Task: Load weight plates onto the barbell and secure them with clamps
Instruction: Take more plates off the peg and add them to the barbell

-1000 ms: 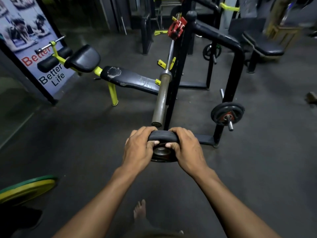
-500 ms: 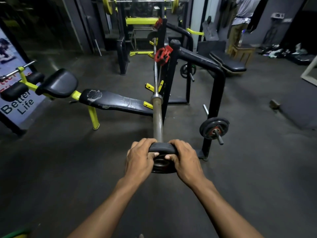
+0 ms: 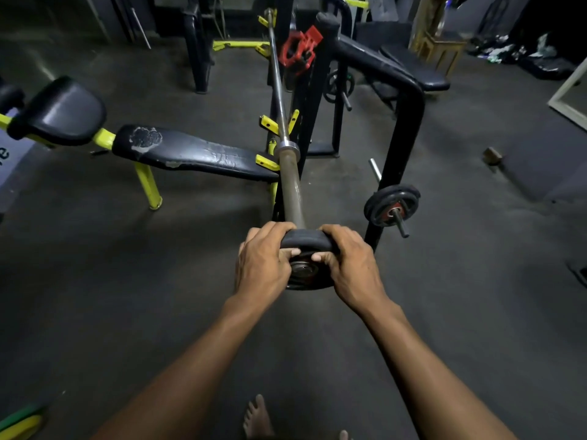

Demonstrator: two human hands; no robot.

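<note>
Both hands, left hand (image 3: 262, 260) and right hand (image 3: 351, 265), grip the black weight plate (image 3: 305, 242), fingers curled over its rim

Counting it up: one barbell (image 3: 287, 173); two hands, left hand (image 3: 262, 265) and right hand (image 3: 351, 265), on one black plate (image 3: 306, 249); one more plate (image 3: 392, 204) on the rack peg; one red clamp (image 3: 298, 49). One padded bench (image 3: 190, 152); one bare foot (image 3: 257, 417); that's it.

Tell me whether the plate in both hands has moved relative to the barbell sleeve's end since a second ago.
Yes. The plate moved forward: it sat short of the barbell sleeve end, and now covers it.
</note>
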